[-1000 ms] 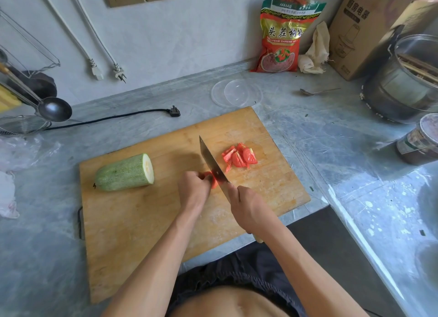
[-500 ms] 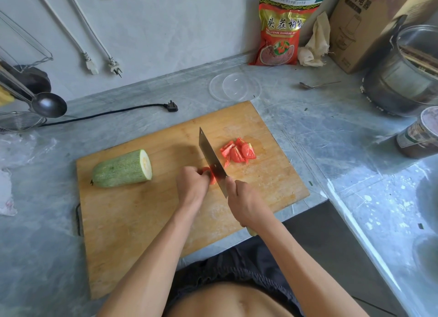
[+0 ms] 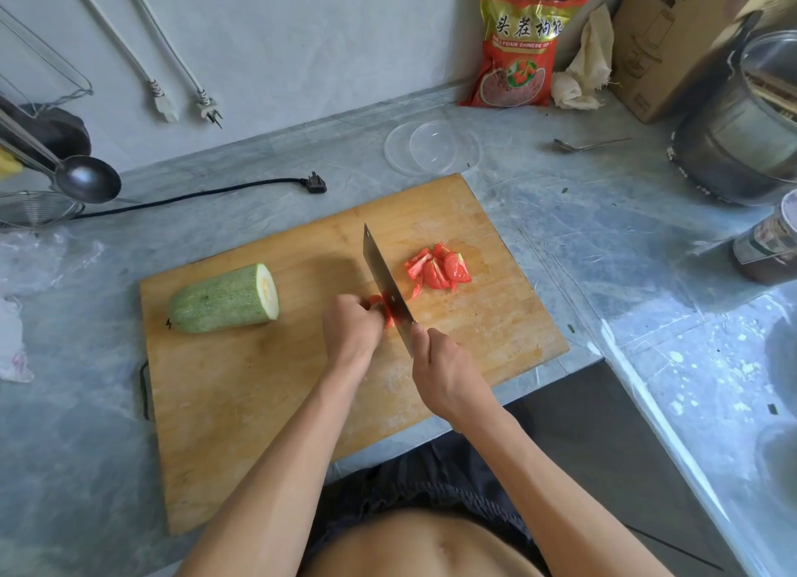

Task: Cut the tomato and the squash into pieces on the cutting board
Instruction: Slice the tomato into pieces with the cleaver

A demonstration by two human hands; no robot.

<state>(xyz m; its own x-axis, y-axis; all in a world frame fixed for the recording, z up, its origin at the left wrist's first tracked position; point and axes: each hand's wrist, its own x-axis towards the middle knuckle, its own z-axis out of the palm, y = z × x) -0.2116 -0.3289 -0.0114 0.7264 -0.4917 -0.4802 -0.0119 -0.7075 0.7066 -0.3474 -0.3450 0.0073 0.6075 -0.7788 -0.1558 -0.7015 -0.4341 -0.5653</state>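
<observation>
Left hand (image 3: 351,328): as before, fingers curled over the tomato remnant (image 3: 379,304) mid cutting board (image 3: 258,386).
Right hand (image 3: 444,371): still gripping the cleaver (image 3: 386,285), blade against the remnant.
Cut pieces (image 3: 440,268): unmoved, right of blade.
Squash (image 3: 224,299): unmoved, board's left.

Both forearms are seen bare, no sleeves worn. The torso at the bottom of the frame is uncovered, and dark shorts (image 3: 431,486) with a gathered waistband are worn.

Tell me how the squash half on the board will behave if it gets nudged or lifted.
The squash lies on its rounded side on the cutting board, so it will likely roll if nudged. It looks thick and firm, so probably stiff and fairly heavy. Its cut face may be damp and slippery.
</observation>
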